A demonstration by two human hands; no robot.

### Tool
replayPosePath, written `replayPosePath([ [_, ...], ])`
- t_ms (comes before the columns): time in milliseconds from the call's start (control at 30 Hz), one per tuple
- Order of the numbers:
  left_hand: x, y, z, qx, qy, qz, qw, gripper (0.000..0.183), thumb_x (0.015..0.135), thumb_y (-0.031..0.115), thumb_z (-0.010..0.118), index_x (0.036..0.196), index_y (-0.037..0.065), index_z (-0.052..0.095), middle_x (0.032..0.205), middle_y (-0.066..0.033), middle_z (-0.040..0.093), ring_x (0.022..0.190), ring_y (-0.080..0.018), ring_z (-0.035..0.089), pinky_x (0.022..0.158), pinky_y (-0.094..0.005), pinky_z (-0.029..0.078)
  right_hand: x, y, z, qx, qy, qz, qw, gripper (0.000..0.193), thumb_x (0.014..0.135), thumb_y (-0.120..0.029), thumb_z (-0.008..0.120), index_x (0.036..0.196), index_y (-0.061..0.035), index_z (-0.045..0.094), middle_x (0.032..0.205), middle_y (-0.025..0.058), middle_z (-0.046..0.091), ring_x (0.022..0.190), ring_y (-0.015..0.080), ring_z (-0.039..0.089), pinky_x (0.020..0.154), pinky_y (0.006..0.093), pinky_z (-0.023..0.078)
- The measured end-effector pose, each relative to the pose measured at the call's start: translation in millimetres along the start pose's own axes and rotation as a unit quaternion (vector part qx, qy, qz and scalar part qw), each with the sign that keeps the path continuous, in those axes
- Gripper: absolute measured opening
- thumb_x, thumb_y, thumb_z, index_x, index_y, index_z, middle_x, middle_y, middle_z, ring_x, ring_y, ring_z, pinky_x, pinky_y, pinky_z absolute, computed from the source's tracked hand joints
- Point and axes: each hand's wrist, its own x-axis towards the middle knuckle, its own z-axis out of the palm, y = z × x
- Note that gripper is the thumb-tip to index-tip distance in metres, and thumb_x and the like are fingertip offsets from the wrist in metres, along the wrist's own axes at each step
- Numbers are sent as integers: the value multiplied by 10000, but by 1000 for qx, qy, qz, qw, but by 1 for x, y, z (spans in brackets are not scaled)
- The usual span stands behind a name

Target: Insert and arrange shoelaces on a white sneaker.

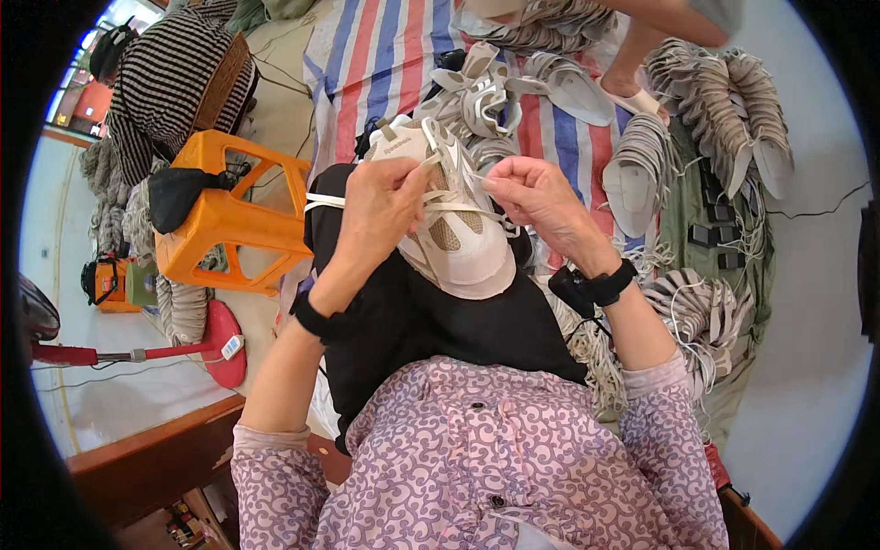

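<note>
A cream and beige shoe upper [469, 266] rests on my black-clad lap, its toe toward me. A pale flat shoelace [456, 207] runs across its front opening. My left hand [380, 203] is closed in a pinch on the lace at the left side of the upper. At the right side, thumb and forefinger of my right hand [539, 197] pinch a thin pale piece, which looks like the other part of the lace. A loose white lace end [325, 200] sticks out left of my left hand. Black bands circle both wrists.
Beyond my knees lies a striped red, white and blue sheet [412, 46] with more shoe uppers [478, 96]. Nested stacks of uppers [634, 174] stand right. An orange stool [234, 215] is at left, with a person in a checked top [174, 87] behind. Another person's foot [632, 96] shows far right.
</note>
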Motion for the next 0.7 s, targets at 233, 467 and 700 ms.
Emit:
replayPosePath([
  [233, 22, -1, 15, 143, -11, 27, 989, 313, 959, 164, 571, 752, -57, 647, 518, -37, 560, 460, -92, 543, 455, -265, 412, 15, 6, 3, 6, -11, 34, 999, 114, 908, -147, 704, 889, -42, 663, 681, -66, 525, 522, 17, 389, 463, 191, 270],
  [467, 26, -2, 6, -2, -88, -73, 993, 286, 976, 213, 594, 827, 4, 720, 566, 35, 551, 470, -33, 454, 447, -206, 328, 16, 2, 8, -44, 12, 24, 999, 109, 844, -116, 702, 785, -30, 671, 636, -36, 557, 525, 38, 452, 469, 208, 330],
  [700, 16, -6, 0, -70, -126, -69, 987, 246, 990, 221, 604, 998, 19, 743, 564, 56, 515, 472, -10, 399, 444, -188, 292, 13, 0, 25, -283, 55, -124, 950, 118, 848, -105, 685, 772, -22, 650, 639, -38, 579, 562, 36, 495, 497, 208, 364],
])
